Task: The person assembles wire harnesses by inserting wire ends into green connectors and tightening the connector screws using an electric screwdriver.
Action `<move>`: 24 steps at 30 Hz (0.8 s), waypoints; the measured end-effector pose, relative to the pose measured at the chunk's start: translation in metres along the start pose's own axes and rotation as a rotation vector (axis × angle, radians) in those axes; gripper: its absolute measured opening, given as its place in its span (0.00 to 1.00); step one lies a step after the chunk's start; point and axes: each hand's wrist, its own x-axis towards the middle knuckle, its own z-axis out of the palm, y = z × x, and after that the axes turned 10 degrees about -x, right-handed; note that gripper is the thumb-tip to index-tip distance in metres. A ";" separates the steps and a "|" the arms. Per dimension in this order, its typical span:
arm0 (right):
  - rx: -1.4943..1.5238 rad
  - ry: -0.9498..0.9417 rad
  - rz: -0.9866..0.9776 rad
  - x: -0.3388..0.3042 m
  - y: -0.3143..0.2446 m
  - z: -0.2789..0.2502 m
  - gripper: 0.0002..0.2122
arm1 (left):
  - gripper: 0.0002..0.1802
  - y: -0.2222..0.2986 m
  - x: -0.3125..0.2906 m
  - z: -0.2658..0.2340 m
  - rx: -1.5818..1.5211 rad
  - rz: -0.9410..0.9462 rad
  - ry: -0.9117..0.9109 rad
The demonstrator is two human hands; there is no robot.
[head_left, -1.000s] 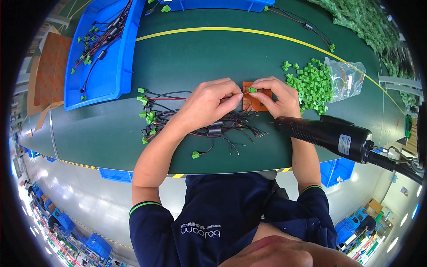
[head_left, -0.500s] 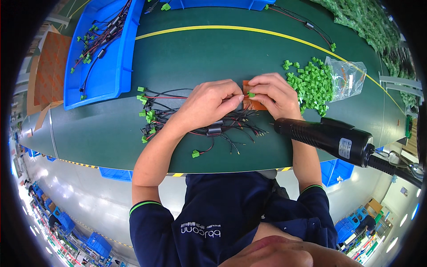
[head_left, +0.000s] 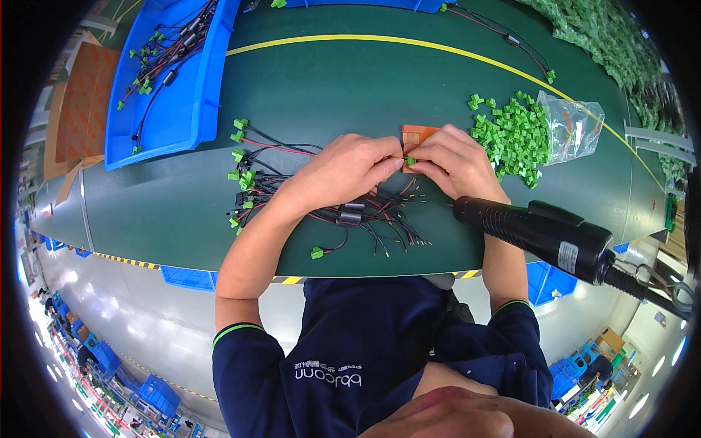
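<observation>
My left hand (head_left: 349, 169) is closed in a pinch on a cable whose black and red wires (head_left: 281, 144) come in from the left. Its fingertips meet those of my right hand (head_left: 456, 162), which pinches a small green terminal connector (head_left: 410, 160). The wire end at the connector is too small to make out. Just behind the fingers lies an orange-brown block (head_left: 418, 134), partly covered by my right hand. Under and beside my left forearm is a bundle of cables with black cylinders (head_left: 350, 216) and green connectors (head_left: 247, 179) at their left ends.
A heap of green connectors (head_left: 515, 135) lies right, beside a clear plastic bag (head_left: 577, 130). A black electric screwdriver (head_left: 537, 230) reaches in over my right forearm. A blue bin (head_left: 186, 120) with cables stands left, near a cardboard box (head_left: 84, 109). Green plastic wrap (head_left: 613, 51) lies far right.
Both hands stay together near the orange-brown block, with the green connector shifted slightly down and left. The red wire running to my left hand now lies slanted, with a black one beside it.
</observation>
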 end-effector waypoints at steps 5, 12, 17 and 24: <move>-0.047 -0.004 0.020 0.000 -0.002 0.001 0.10 | 0.08 -0.004 -0.002 0.007 0.289 0.122 0.157; 0.090 -0.096 0.170 -0.002 0.008 -0.017 0.12 | 0.04 -0.008 -0.001 0.012 0.477 0.202 0.182; 1.447 0.358 0.273 -0.012 -0.011 -0.058 0.32 | 0.05 -0.011 0.001 0.010 0.451 0.194 0.176; 0.892 0.722 0.159 -0.003 -0.049 -0.047 0.30 | 0.06 -0.013 0.001 0.009 0.463 0.219 0.140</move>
